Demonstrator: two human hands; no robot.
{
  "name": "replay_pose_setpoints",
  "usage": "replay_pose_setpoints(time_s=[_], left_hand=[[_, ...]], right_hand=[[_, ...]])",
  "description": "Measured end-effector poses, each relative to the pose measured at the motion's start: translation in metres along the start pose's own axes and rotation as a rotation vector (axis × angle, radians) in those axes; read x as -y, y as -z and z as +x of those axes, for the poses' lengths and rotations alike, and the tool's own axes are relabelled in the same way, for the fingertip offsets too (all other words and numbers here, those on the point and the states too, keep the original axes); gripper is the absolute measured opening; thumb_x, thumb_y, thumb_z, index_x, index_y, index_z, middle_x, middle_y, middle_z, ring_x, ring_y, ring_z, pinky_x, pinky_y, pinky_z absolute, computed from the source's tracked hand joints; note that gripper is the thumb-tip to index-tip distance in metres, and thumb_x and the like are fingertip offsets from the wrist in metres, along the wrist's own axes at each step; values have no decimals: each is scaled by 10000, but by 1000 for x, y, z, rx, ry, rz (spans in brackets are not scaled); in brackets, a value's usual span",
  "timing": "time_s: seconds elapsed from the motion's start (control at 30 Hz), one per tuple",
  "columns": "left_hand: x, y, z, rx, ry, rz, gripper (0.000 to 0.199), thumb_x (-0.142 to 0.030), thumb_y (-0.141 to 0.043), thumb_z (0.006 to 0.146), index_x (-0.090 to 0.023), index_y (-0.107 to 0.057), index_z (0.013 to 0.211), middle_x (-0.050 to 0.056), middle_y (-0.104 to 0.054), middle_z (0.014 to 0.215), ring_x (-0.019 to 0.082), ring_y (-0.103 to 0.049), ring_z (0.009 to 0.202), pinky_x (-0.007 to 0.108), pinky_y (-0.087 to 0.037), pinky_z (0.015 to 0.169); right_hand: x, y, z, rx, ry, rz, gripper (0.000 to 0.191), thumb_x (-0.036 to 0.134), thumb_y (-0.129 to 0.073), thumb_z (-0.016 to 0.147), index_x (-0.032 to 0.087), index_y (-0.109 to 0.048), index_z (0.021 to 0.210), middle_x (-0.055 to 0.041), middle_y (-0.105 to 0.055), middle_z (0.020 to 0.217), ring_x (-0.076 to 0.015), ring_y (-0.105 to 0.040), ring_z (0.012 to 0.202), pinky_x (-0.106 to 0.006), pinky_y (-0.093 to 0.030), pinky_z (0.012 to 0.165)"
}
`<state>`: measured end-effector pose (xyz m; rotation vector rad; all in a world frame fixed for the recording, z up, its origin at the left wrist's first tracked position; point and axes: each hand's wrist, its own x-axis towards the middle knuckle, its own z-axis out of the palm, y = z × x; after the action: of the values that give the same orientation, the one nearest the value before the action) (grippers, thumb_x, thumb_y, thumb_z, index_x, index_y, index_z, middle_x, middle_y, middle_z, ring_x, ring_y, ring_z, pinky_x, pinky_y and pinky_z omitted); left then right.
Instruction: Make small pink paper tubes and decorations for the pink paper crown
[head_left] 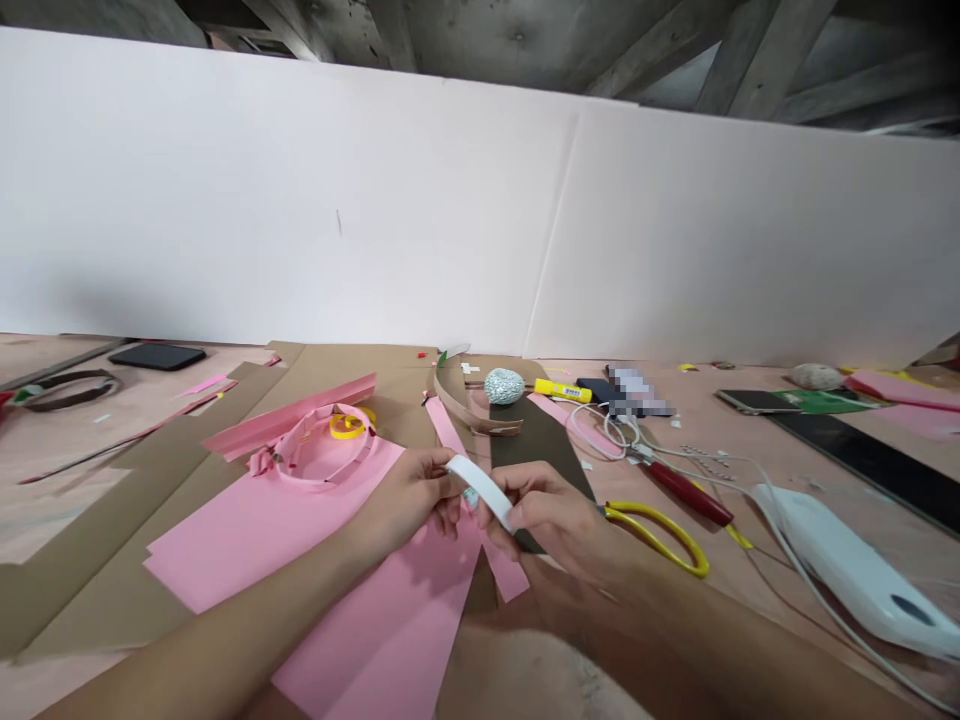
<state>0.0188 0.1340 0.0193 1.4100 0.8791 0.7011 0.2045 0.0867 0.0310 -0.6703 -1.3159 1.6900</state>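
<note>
A narrow white roll of tape [480, 488] is held between my hands, above sheets of pink paper [405, 600]. My left hand [420, 488] pinches the roll's upper left end with thumb and fingers. At its lower right end, my right hand [547, 508] has its fingers curled round the roll. A pink paper strip [448, 428] lies just beyond, and a second pink strip [508, 572] shows below my right hand. To the left sits a pink paper ring [283, 468] with a small yellow tape roll [346, 432] inside.
Behind my hands are a curved brown band [469, 412], a silvery ball [504, 386] and a yellow glue stick [562, 390]. Yellow-handled scissors [699, 562], a red-handled tool [688, 494], cables and a white pack [855, 570] lie right. A white panel [300, 200] stands behind.
</note>
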Motion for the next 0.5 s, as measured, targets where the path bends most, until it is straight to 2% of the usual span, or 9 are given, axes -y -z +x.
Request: replay_pose_setpoints(time_s=[0.1, 0.23, 0.4, 0.5], left_hand=[[0, 0, 0, 13, 7, 10, 105, -248, -603, 774, -148, -607, 741, 20, -636, 558, 143, -592, 456, 248, -468, 471], [1, 1, 1, 18, 6, 3, 101, -241, -591, 779, -153, -596, 729, 20, -639, 560, 141, -587, 451, 251, -464, 474], [1, 1, 1, 32, 1, -6, 114, -255, -603, 779, -150, -610, 735, 14, -632, 554, 135, -572, 443, 256, -477, 476], [-1, 0, 0, 29, 6, -6, 123, -264, -611, 780, -148, -609, 739, 20, -635, 565, 142, -582, 461, 263, -490, 486]], right_hand=[[-2, 3, 1, 76, 9, -9, 271, 119, -524, 611, 133, -734, 782, -16, -562, 628, -126, -439, 546, -271, -329, 563], [0, 4, 2, 130, 20, -10, 351, 121, -509, 523, 135, -719, 805, -28, -578, 722, -123, -418, 573, -270, -292, 550], [6, 0, 0, 90, 6, -60, 204, 149, -554, 688, 137, -710, 820, -10, -546, 673, -132, -435, 605, -292, -314, 635], [5, 0, 1, 85, 5, -57, 194, 140, -547, 680, 137, -699, 801, 0, -537, 639, -128, -431, 577, -291, -313, 630]])
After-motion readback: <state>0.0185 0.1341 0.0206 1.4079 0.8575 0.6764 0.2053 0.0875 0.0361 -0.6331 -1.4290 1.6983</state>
